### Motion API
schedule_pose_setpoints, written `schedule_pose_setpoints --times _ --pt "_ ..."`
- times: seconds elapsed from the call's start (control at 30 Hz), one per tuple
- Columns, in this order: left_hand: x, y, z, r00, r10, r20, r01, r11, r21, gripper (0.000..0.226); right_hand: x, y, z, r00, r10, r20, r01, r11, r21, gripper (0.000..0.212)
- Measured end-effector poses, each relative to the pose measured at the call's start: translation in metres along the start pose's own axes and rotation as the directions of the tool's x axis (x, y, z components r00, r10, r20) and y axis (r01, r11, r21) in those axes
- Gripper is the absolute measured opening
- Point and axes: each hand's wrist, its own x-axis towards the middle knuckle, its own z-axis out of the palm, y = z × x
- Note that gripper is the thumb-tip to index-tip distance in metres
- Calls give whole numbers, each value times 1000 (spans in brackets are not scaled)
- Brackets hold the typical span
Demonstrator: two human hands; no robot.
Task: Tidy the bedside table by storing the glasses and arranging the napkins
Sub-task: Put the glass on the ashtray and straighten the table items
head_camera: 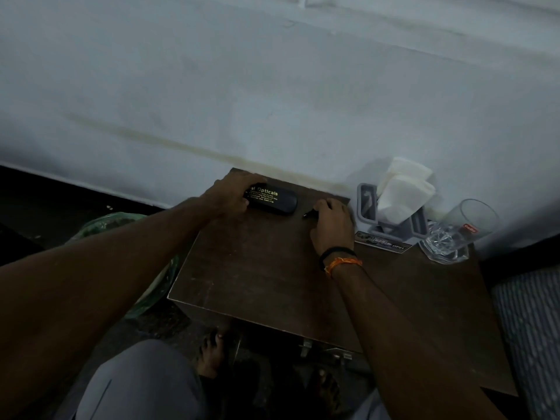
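On the dark brown wooden worktop (266, 268), the left hand (230, 192) clasps the left end of a black oval glasses case with gold lettering (272, 200). Just right, the right hand (331, 225) covers something small and dark; its grip cannot be told. Farther right, white paper napkins (403, 192) stand in a grey plastic holder (368, 201), beside a clear drinking glass (457, 231).

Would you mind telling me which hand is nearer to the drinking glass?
Right. The right hand rests mid-table, left of the drinking glass; the left hand is farther left, on the glasses case.
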Motion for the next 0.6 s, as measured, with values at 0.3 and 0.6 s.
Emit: schedule_pose_setpoints --times 0.3,0.6 --pt "1 0 5 1000 -5 -21 5 1000 -9 72 2 0 0 999 -2 33 0 998 60 49" --pt "1 3 1 1000 -4 -21 3 1000 -13 70 2 0 1 999 -4 45 2 998 60 50"
